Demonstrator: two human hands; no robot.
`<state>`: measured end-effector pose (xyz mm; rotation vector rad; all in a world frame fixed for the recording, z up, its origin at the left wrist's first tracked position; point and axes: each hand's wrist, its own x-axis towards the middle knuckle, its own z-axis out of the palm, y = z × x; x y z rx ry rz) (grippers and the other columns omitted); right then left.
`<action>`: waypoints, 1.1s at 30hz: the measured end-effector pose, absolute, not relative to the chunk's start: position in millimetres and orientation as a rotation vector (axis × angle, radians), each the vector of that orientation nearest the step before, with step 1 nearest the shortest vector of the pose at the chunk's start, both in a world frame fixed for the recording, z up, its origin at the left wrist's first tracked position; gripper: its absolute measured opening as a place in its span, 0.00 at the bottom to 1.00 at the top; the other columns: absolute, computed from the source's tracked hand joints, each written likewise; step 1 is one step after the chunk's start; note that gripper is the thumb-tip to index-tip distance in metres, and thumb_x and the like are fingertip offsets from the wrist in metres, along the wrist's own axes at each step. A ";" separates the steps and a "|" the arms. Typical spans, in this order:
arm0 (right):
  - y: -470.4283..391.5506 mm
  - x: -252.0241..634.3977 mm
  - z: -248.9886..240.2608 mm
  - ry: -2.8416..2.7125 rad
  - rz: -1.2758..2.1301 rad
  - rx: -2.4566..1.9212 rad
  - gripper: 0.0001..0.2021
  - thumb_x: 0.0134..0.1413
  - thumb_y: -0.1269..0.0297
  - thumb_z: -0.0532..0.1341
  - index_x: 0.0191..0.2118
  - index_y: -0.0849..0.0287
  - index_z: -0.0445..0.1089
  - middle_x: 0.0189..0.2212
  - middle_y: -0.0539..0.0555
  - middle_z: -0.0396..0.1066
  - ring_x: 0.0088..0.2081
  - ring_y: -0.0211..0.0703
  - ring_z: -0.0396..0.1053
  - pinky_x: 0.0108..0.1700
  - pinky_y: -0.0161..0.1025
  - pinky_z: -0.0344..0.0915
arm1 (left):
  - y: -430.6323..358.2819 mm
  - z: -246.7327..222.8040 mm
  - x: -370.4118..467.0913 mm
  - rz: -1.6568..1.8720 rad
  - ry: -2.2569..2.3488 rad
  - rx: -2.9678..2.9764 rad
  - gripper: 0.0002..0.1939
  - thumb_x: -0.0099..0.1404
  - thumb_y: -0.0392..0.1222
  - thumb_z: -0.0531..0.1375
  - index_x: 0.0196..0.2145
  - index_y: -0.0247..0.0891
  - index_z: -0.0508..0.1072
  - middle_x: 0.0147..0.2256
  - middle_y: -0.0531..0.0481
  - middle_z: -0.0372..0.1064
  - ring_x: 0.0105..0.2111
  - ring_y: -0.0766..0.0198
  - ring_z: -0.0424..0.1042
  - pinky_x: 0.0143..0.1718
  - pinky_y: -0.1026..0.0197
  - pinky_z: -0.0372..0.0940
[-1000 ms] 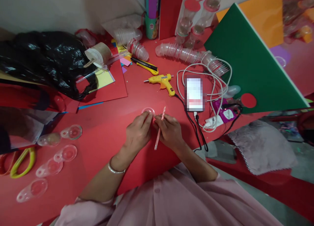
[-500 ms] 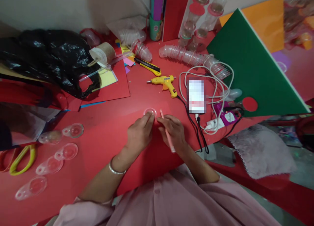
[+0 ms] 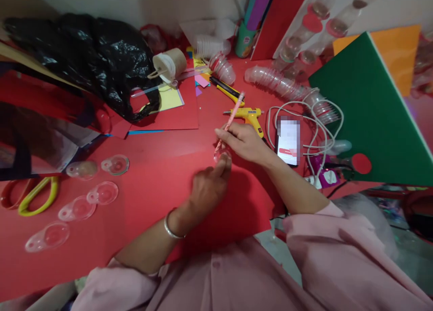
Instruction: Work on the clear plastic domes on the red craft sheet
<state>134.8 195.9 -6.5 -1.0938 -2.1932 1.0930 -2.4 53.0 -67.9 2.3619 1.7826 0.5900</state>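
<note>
My right hand [image 3: 245, 142] is closed round a pink patterned pencil [image 3: 235, 110], whose upper end tilts back and to the right. The pencil's lower end meets the edge of a small clear plastic lid [image 3: 216, 157] lying on the red sheet [image 3: 216, 230]. With its fingers pressed together, my left hand [image 3: 209, 185] holds this lid down and covers much of it. Just behind my right hand lies a yellow glue gun [image 3: 252, 114]. Further back is a yellow and black box cutter [image 3: 227, 91]. Any line drawn at the lid cannot be made out.
Several clear plastic lids [image 3: 103, 193] and yellow-handled scissors [image 3: 39, 198] lie at the left. A phone [image 3: 287, 142] with looped white cable [image 3: 340, 108] is at the right, before a leaning green board [image 3: 372, 121]. A black plastic bag [image 3: 111, 63] and twine spool [image 3: 174, 63] stand behind.
My right hand has shifted forward and turned the pencil, bringing its lower end to the lid. My left hand has moved slightly right and nearer my body, still on the lid. The view has shifted.
</note>
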 end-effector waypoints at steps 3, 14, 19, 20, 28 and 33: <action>200.8 118.8 -10.2 -2.354 1.183 -1.052 0.26 0.77 0.44 0.55 0.36 0.59 0.78 0.32 0.54 0.81 0.35 0.42 0.78 0.39 0.38 0.68 | 53.9 -62.2 -1.3 0.531 1.761 2.365 0.22 0.74 0.30 0.56 0.61 0.41 0.78 0.59 0.39 0.79 0.26 0.65 0.76 0.19 0.63 0.61; 212.9 103.9 -16.6 -2.727 1.171 -0.975 0.21 0.78 0.53 0.57 0.36 0.60 0.78 0.33 0.54 0.80 0.35 0.41 0.74 0.39 0.37 0.58 | 60.3 -38.1 1.6 0.267 1.730 2.265 0.22 0.77 0.31 0.51 0.61 0.40 0.76 0.55 0.39 0.79 0.28 0.62 0.79 0.22 0.63 0.66; 213.4 103.8 -16.4 -2.802 1.136 -0.985 0.22 0.77 0.51 0.58 0.35 0.60 0.77 0.31 0.54 0.78 0.34 0.42 0.72 0.39 0.39 0.56 | 61.7 -27.4 -0.1 0.158 1.715 2.218 0.24 0.77 0.31 0.50 0.64 0.41 0.75 0.57 0.39 0.78 0.32 0.61 0.81 0.25 0.64 0.69; 213.5 104.4 -17.2 -2.806 1.106 -0.980 0.22 0.77 0.51 0.58 0.33 0.60 0.76 0.31 0.54 0.77 0.34 0.42 0.71 0.39 0.39 0.56 | 61.9 -27.2 -0.1 0.152 1.715 2.223 0.24 0.77 0.31 0.49 0.64 0.41 0.75 0.57 0.38 0.78 0.32 0.61 0.81 0.25 0.64 0.69; 216.1 116.7 -26.6 -2.551 1.019 -0.967 0.27 0.78 0.44 0.53 0.33 0.58 0.74 0.33 0.56 0.79 0.34 0.43 0.73 0.39 0.40 0.62 | 60.7 -30.4 -0.5 0.127 1.720 2.249 0.28 0.76 0.30 0.49 0.69 0.40 0.70 0.61 0.36 0.76 0.33 0.59 0.82 0.25 0.61 0.72; 214.2 136.1 -35.1 -2.352 0.875 -1.034 0.31 0.76 0.37 0.53 0.31 0.56 0.74 0.31 0.55 0.79 0.33 0.45 0.75 0.39 0.43 0.68 | 60.2 -33.4 -1.0 0.058 1.716 2.253 0.34 0.74 0.30 0.49 0.75 0.42 0.64 0.69 0.36 0.68 0.37 0.57 0.83 0.29 0.58 0.76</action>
